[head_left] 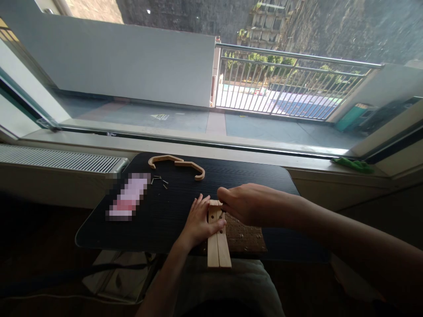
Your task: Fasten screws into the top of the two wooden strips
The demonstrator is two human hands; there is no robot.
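Two pale wooden strips [218, 253] lie side by side near the table's front edge, their near ends sticking out past it. Several dark round holes show in them. My left hand [200, 222] presses on the strips from the left, thumb across the top and fingers stretched along the side. Closed over the far part of the strips is my right hand [239, 203]. A small dark tip pokes out below its fingers against the wood; the rest of what it holds is hidden. Beneath and to the right lies a brown, pitted board [246, 235].
Two curved wooden pieces [194, 166] rest at the back of the black table [165, 229]. Several small screws [160, 178] lie left of them, beside a blurred pink item [128, 197]. A radiator [62, 159] and a window sill [231, 153] border the table; a green cloth [353, 165] is at right.
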